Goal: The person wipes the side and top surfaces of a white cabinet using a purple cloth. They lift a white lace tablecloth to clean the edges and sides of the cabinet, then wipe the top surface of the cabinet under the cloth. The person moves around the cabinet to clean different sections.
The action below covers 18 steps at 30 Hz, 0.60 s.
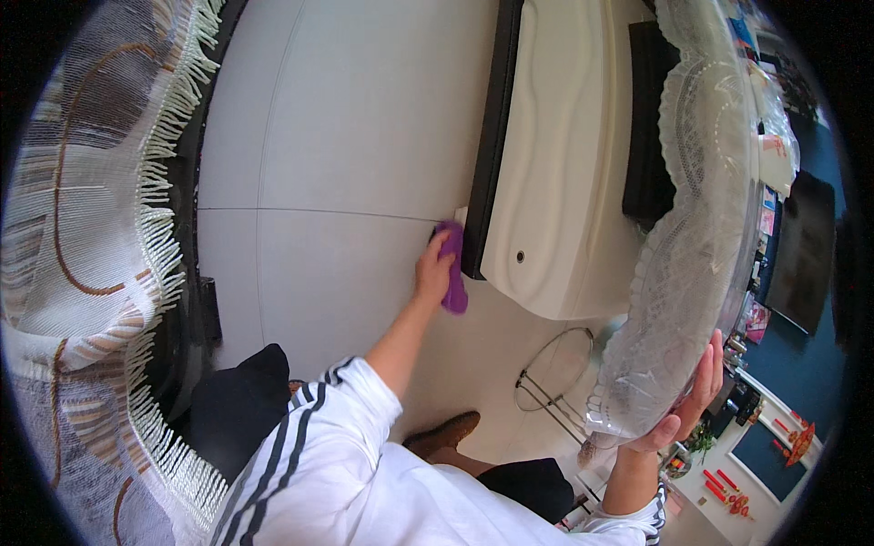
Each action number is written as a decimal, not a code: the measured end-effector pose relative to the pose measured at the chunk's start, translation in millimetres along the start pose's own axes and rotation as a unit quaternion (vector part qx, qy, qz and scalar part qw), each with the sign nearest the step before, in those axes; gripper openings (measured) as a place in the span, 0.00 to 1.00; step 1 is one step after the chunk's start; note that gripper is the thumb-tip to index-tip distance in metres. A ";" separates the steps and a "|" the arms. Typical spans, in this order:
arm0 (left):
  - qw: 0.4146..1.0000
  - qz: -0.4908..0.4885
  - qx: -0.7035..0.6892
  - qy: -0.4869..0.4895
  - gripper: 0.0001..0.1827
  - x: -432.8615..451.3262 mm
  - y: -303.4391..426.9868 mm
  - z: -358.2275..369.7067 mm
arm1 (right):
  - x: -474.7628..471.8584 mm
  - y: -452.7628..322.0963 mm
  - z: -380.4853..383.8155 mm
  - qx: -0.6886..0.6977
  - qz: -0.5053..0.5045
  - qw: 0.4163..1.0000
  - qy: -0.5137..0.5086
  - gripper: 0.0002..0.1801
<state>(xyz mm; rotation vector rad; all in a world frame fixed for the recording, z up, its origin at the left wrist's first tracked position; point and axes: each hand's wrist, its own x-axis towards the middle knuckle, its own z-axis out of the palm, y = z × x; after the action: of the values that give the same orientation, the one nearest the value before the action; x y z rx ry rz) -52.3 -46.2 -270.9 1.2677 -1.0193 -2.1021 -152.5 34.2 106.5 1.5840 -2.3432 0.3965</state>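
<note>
My left hand [434, 269] is low down, closed around a purple cloth [453, 293]. The cloth lies against the dark base [486, 170] of a cream table, just above the tiled floor [328, 280]. Wavy relief runs along the table's cream side panel [546, 177], which has a small round fitting near its end. Over the table's edge hangs a white lace cover [703, 177] under clear plastic. My right hand [693, 403] grips the near corner of this covered top, thumb on the side and fingers over the top. Part of the cloth is hidden by my left fingers.
On the left is a sofa with a fringed, patterned cover [102, 225]. A metal ring-based stand [556, 372] is on the floor below the table's corner. Bags and small items crowd the tabletop, with a white plastic bag [775, 130] among them. My brown shoe [444, 433] is near the stand.
</note>
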 end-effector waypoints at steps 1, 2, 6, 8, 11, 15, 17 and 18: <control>0.999 0.023 -0.020 -0.009 0.25 8.3 -1.7 0.3 | -0.2 -0.1 -0.1 0.009 0.006 1.000 0.006 0.40; 0.996 0.088 0.021 -0.006 0.25 19.9 -1.5 1.3 | -0.4 0.1 -0.2 0.016 0.014 1.000 0.002 0.40; 0.999 0.007 0.042 0.011 0.25 6.0 -3.5 -2.4 | -0.8 2.1 1.0 0.030 0.005 0.999 0.019 0.40; 0.994 -0.070 -0.079 -0.003 0.25 -7.7 -1.1 -3.9 | -1.6 3.6 2.0 0.018 0.010 1.000 0.019 0.41; 0.991 -0.079 -0.106 -0.007 0.25 2.1 4.7 -2.6 | -3.4 4.5 4.0 0.026 0.014 0.999 0.030 0.40; 0.995 0.023 -0.077 -0.059 0.26 25.1 4.0 1.8 | -4.1 2.6 4.0 0.055 0.027 0.998 0.030 0.40; 1.000 -0.001 -0.016 0.002 0.26 12.8 0.7 3.5 | -1.8 1.0 2.5 0.043 0.022 0.999 0.019 0.40; 0.997 -0.060 -0.054 0.012 0.26 -1.3 -1.0 4.2 | -0.6 0.2 1.7 0.033 0.011 0.999 0.019 0.40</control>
<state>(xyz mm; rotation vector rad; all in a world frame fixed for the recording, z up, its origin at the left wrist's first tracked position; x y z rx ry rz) -55.4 -43.2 -269.8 1.3259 -0.8252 -2.1946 -152.6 34.1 104.6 1.5667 -2.3433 0.5104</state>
